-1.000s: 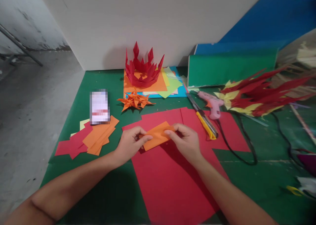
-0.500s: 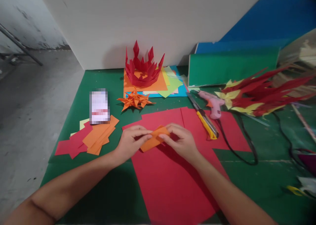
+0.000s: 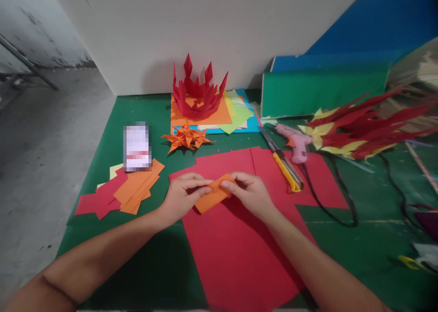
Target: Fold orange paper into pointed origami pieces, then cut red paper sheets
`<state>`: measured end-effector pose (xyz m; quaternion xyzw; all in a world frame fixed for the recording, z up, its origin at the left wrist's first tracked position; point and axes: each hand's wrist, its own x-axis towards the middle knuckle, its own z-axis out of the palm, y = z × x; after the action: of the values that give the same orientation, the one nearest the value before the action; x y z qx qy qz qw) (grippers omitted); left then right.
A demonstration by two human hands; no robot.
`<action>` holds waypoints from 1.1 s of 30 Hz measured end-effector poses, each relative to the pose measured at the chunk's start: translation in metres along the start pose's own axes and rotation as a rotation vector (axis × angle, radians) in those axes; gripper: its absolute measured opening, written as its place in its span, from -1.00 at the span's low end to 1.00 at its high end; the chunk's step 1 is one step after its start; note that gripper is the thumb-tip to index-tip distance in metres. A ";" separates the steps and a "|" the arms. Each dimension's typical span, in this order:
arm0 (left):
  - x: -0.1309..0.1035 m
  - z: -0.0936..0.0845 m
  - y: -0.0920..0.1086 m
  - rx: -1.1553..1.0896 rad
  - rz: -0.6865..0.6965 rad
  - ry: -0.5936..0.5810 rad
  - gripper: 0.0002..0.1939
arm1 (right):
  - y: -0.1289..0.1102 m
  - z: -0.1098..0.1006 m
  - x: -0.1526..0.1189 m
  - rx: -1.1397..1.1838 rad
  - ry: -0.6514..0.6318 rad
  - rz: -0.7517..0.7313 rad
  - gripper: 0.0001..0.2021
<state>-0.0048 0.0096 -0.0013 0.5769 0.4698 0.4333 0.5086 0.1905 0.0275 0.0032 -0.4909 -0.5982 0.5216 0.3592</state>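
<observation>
Between my two hands is a small piece of orange paper, tilted and held above large red paper sheets. My left hand pinches its left end between thumb and fingers. On the opposite end, my right hand grips with the thumb on top and the fingers behind. Whether the paper is folded double cannot be made out clearly. Loose orange paper strips lie left of my left hand, beside red pieces. Folded orange paper stars sit beyond my hands.
A red paper crown stands on stacked coloured sheets at the back. To the right lie a yellow cutter knife, a pink glue gun with a black cord, and red-yellow paper flames. A phone rests at left.
My right thumb has shifted slightly on the orange paper, and more of the paper's face now shows. My left hand keeps its pinch in nearly the same place.
</observation>
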 end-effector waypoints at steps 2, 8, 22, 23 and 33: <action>0.000 0.000 -0.001 0.011 0.020 0.006 -0.85 | 0.001 0.000 0.000 -0.003 0.012 0.009 -0.72; -0.001 0.000 -0.007 0.058 0.130 0.015 -0.82 | 0.003 0.001 0.001 -0.003 0.037 0.052 -0.70; -0.001 -0.001 -0.006 0.100 0.208 0.064 -0.86 | 0.002 -0.001 0.001 -0.005 0.071 0.053 -0.72; -0.001 -0.001 -0.006 0.106 0.218 0.067 -0.85 | 0.002 -0.001 0.001 -0.005 0.072 0.053 -0.71; 0.000 -0.001 -0.007 0.148 0.215 0.063 -0.87 | 0.001 0.000 0.000 -0.033 0.075 0.056 -0.69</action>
<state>-0.0064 0.0096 -0.0081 0.6459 0.4517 0.4675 0.4003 0.1910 0.0275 0.0019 -0.5325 -0.5789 0.5028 0.3586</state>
